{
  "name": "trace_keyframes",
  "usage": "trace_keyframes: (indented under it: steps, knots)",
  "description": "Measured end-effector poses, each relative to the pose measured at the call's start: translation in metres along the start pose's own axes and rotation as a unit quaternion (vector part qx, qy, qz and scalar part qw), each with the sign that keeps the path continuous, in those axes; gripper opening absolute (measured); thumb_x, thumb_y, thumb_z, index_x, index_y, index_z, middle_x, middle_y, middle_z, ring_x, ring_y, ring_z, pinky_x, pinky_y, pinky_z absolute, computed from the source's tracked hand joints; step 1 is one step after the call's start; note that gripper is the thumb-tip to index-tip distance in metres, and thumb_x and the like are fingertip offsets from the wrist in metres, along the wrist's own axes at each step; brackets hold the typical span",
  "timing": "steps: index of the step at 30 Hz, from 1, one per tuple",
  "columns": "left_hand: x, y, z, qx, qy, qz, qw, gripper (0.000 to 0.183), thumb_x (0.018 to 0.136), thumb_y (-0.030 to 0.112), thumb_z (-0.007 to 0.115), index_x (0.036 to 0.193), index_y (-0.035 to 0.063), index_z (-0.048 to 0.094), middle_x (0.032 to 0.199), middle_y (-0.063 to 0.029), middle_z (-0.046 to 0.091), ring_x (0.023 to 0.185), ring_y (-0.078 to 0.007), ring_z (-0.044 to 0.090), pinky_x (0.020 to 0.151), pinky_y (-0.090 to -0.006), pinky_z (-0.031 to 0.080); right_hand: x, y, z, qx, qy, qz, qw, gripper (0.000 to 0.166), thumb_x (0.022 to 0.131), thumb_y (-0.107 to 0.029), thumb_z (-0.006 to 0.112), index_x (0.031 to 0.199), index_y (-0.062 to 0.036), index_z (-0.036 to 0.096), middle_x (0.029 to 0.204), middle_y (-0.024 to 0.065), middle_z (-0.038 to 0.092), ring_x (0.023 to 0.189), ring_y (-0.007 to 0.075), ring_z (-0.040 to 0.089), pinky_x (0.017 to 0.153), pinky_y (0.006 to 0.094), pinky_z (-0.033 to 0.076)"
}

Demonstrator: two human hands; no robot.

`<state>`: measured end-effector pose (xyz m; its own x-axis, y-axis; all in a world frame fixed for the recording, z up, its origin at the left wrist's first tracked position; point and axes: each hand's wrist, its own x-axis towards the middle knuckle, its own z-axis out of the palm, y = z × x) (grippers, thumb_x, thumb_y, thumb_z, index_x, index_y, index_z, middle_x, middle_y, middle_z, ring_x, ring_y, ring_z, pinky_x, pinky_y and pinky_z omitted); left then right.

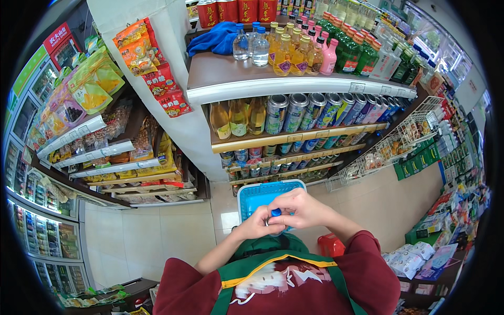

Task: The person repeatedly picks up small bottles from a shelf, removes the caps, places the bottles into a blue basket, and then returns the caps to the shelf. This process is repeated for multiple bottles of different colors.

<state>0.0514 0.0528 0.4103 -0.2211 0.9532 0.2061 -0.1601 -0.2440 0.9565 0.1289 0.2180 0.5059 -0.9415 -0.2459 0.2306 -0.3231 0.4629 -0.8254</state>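
In front of my body, a small bottle with a blue cap (276, 212) is held between both hands, its body mostly hidden by fingers. My left hand (255, 223) is wrapped around it from the left. From the right, my right hand (293, 206) closes its fingers about the bottle near the cap. Just beyond and below the hands stands a light blue plastic basket (252, 190), partly covered by them. Clear bottles with similar blue caps (260, 47) stand on the shelf top ahead, next to a crumpled blue cloth (215, 39).
The shelf top (232, 75) also holds rows of yellow, pink and green bottles, with drink cans (277, 114) underneath. Wire baskets (370, 161) project on the right. Snack shelves (114, 149) and glass-door coolers (47, 228) line the left. A red object (330, 245) is on the floor.
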Motion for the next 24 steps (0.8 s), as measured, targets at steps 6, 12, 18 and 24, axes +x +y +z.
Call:
trace_keyframes:
  steps: [6,12,18,24]
  knots:
    - [-0.009,-0.028,-0.007,-0.216,-0.171,-0.027,0.961,0.035,0.087,0.017,0.068,0.115,0.0029,0.051,0.087,-0.0049,0.063,0.081,-0.0112,0.059,0.072,-0.0271,0.047,-0.004,0.0,0.018,0.061,-0.075,-0.012,0.995,0.009,0.08,-0.013,0.071,0.084,-0.0072,0.066,0.073,0.0058,0.065,0.055,0.017,0.062,0.049,0.0258,0.045]
    - [-0.007,-0.015,-0.003,-0.205,-0.128,-0.053,0.969,0.033,0.087,0.019,0.065,0.11,0.0007,0.051,0.086,-0.0056,0.061,0.078,-0.012,0.059,0.07,-0.0259,0.046,-0.006,-0.006,0.022,0.039,0.01,-0.009,0.999,0.007,0.08,-0.011,0.069,0.083,-0.0064,0.065,0.069,0.0057,0.063,0.049,0.0152,0.058,0.047,0.026,0.043]
    - [-0.012,-0.001,0.01,-0.03,0.038,-0.065,0.997,0.014,0.08,0.01,0.064,0.089,0.0007,0.059,0.076,-0.0034,0.063,0.07,-0.0087,0.057,0.061,-0.0247,0.046,-0.007,-0.006,0.029,-0.042,0.06,-0.014,0.997,0.007,0.079,-0.011,0.07,0.08,-0.005,0.065,0.061,0.0052,0.057,0.047,0.0153,0.052,0.044,0.0285,0.04]
    - [-0.003,0.01,0.013,0.139,0.112,-0.023,0.984,0.014,0.075,0.003,0.063,0.088,-0.0023,0.063,0.08,-0.009,0.066,0.075,-0.0129,0.062,0.064,-0.0296,0.049,-0.005,-0.004,0.031,-0.089,0.113,-0.03,0.989,0.009,0.077,-0.009,0.071,0.079,-0.0039,0.064,0.058,0.0051,0.053,0.048,0.0173,0.052,0.044,0.0306,0.04]
